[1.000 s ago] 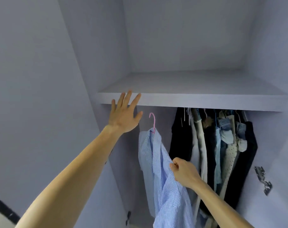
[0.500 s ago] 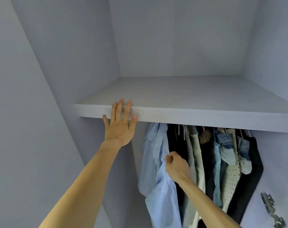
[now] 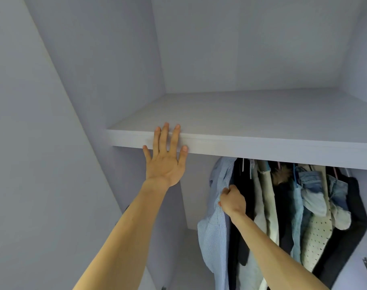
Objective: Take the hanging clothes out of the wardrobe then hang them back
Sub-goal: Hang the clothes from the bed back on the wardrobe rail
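I'm seeing the left hand lying flat, fingers straight, against the wardrobe shelf edge; below that shelf, the right hand is gripping the striped blue shirt.

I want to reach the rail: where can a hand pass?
Free: the gap between the wardrobe's left wall and the striped shirt, under the shelf. Crowded: right of the shirt, where hanging clothes press together.
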Demonstrator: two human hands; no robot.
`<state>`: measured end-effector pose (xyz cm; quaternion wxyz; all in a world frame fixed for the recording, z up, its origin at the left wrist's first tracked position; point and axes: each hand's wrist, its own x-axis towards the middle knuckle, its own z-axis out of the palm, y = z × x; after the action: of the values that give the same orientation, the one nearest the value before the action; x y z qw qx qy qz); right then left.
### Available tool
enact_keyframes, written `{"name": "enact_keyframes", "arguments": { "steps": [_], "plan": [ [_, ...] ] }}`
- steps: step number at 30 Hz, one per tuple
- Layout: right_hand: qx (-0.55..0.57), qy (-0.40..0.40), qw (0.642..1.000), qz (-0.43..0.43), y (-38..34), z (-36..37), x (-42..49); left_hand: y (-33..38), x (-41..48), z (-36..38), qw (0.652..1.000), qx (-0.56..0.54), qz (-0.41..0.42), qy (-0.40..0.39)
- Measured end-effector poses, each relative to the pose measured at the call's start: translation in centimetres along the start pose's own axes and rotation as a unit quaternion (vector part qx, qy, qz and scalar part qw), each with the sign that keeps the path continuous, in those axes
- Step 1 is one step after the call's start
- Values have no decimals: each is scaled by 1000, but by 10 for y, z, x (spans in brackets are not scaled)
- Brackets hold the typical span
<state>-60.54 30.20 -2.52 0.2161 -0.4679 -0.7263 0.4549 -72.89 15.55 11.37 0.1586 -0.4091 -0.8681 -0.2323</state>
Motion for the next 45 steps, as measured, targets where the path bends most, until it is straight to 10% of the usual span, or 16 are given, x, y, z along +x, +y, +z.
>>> {"name": "enact_keyframes", "arguments": {
  "steps": [8, 21, 31, 40, 45],
  "plan": [
    [-31, 37, 999, 18, 18, -8, 14, -1, 2, 5, 1000, 3, 3, 16],
    [-201, -134, 966, -91, 30, -35, -43, -6, -7, -3, 999, 7, 26, 17],
    [-234, -230, 911, -251, -24, -44, -156, -86, -227, 21, 985, -28, -110, -129],
    [-244, -396, 765, -446, -7, 77, -329, -135, -531, -58, 927, 24, -336, -165],
    [-247, -496, 639, -534, 15, 135, -454, -130, -709, -119, 836, 54, -529, -137]
  ]
}}
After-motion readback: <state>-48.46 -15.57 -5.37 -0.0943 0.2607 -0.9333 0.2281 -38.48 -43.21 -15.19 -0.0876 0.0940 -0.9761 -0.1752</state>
